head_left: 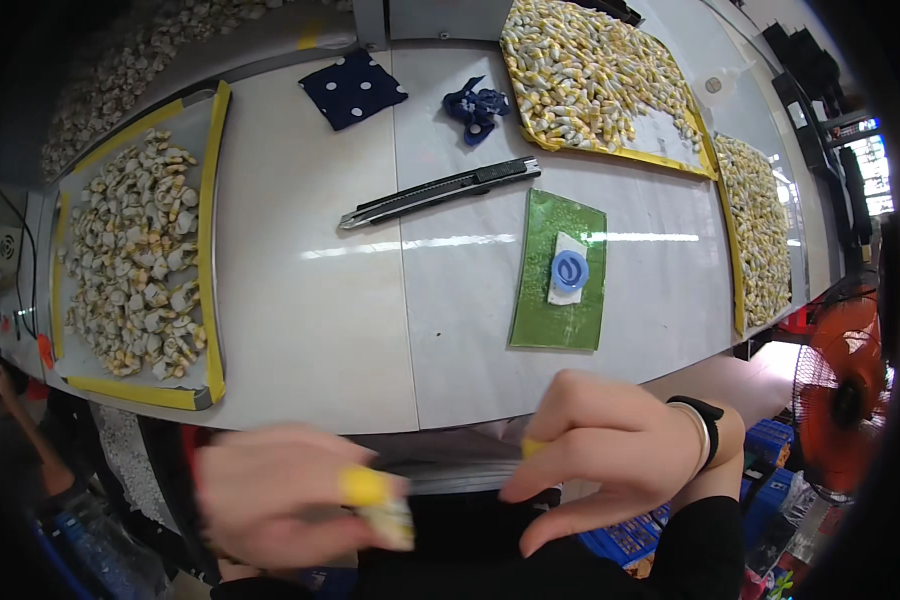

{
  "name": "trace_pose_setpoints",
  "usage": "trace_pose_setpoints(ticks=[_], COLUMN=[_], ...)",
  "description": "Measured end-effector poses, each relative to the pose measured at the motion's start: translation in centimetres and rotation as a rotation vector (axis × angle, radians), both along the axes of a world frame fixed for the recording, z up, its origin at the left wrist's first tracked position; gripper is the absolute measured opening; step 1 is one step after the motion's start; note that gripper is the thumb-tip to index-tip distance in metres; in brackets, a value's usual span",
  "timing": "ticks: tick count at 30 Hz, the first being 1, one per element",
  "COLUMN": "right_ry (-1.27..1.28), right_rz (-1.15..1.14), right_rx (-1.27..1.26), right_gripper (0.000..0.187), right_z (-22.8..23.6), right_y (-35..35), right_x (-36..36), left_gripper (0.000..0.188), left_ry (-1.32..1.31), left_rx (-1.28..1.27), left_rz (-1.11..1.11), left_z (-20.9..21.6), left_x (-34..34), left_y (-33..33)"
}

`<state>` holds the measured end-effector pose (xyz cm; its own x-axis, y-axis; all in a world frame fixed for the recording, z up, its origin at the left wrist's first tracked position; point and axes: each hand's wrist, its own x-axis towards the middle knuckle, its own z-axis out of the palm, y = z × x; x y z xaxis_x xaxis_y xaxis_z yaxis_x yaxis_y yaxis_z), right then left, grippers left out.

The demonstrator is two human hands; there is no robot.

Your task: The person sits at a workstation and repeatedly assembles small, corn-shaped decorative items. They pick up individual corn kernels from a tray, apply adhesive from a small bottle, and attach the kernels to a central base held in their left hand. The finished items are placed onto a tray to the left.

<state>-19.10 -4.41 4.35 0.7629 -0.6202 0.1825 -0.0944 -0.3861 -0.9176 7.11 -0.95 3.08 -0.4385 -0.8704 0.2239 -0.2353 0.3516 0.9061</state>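
In front of the table's near edge my left hand (280, 495) is closed, blurred by motion. A small whitish and yellow piece (392, 524) sticks out between its thumb and fingers, with a yellow wrap (362, 487) on one finger. Across from it my right hand (610, 450) has bent fingers, with its thumb apart from them and nothing visible between. A yellow band shows on one of its fingers, and a black band circles the wrist. Beyond the right hand lies a green mat (560, 325) bearing a white pad and a round blue piece (570, 271).
A yellow-edged tray (210, 250) of small whitish pieces stands left. Two more trays, one at the back (610, 152) and one at the right (738, 260), hold yellow-white pieces. A box cutter (440, 193), dotted cloth (353, 90) and bunched cloth (476, 108) lie between. An orange fan (838, 385) stands right.
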Motion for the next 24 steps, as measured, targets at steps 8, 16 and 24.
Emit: trace_pose_setpoints(ticks=[8, 16, 24], right_ry=[0.118, 0.178, 0.152], right_rz=[-0.241, -0.352, -0.574], right_rx=[-0.141, -0.209, -0.138], right_gripper=[0.028, 0.021, 0.015], right_z=[-0.4, 0.4, -0.7], right_y=[1.1, 1.9, 3.4], right_x=[-4.1, -5.5, -7.9], left_gripper=[0.033, 0.027, 0.021], left_ry=[-0.904, -1.220, -1.274], left_rx=[-0.298, -0.403, -0.582], left_rz=[0.568, 0.742, 0.561], left_z=[3.2, 0.5, -0.2], left_x=[11.0, 17.4, 18.3], left_y=[-9.2, -24.8, -27.6])
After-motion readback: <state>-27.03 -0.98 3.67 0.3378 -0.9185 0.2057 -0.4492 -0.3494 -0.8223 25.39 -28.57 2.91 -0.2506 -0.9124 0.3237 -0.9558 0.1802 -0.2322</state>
